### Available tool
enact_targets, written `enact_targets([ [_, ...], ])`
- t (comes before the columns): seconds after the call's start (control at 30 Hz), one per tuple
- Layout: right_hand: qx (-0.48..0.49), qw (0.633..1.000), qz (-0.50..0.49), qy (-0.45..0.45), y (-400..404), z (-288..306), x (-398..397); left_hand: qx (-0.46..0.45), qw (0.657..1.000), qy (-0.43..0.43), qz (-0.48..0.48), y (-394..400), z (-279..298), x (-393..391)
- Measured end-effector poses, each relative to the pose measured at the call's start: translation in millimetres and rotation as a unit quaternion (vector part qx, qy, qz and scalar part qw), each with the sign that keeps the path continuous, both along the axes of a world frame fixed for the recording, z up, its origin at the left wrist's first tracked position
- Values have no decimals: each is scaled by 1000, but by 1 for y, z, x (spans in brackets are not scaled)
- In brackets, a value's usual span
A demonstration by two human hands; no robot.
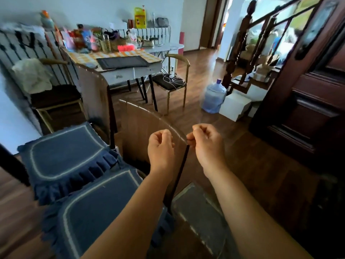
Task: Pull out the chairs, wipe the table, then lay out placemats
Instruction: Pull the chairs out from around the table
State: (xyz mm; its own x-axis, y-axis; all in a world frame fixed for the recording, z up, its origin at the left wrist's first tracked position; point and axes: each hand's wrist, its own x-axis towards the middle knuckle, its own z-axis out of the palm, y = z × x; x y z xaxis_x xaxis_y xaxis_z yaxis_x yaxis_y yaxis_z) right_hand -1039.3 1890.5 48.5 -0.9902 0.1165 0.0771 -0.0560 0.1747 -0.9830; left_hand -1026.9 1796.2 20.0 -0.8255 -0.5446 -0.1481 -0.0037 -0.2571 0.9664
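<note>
Two chairs with blue frilled seat cushions stand close in front of me, the nearer chair (97,212) below and the other chair (63,152) to its left. The nearer chair has a curved wooden backrest (141,128) on a black post. My left hand (161,146) curls its fingers at the backrest's top rim. My right hand (205,144) pinches the rim's right end, where the post meets it. Farther back stands the table (130,73) with an orange checked cloth and a dark placemat (122,62) on it.
Bottles, packets and a red item crowd the table's far side. A metal-framed chair (177,81) with cables on its seat stands at the table's right, and another holding a white bag at its left. A water jug (213,96), white boxes, a stair rail and a dark wooden door line the right.
</note>
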Motion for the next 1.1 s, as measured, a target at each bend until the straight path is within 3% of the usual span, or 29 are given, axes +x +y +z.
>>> enact_targets([
  [0.23, -10, 997, 78, -2, -38, 5, -104, -15, 999, -27, 40, -36, -1, -94],
  [0.43, -19, 976, 214, 23, -88, -8, -195, -31, 990, -43, 132, -63, -19, -146],
  [0.63, 0, 913, 408, 14, -99, -25, -285, -9, 951, -50, 305, -68, -30, -195],
  [0.77, 1, 883, 468, -24, -98, -30, -317, 13, 917, -80, 390, -40, -28, -203],
  [0.8, 10, 855, 517, -35, -104, -28, -321, 11, 897, -79, 435, -31, -24, -206],
  [0.9, -3, 842, 539, -26, -118, -32, -314, 6, 899, -82, 430, -25, -19, -203],
  [1.1, 2, 765, 644, -16, -133, -40, -281, 25, 873, -89, 480, -13, -20, -185],
])
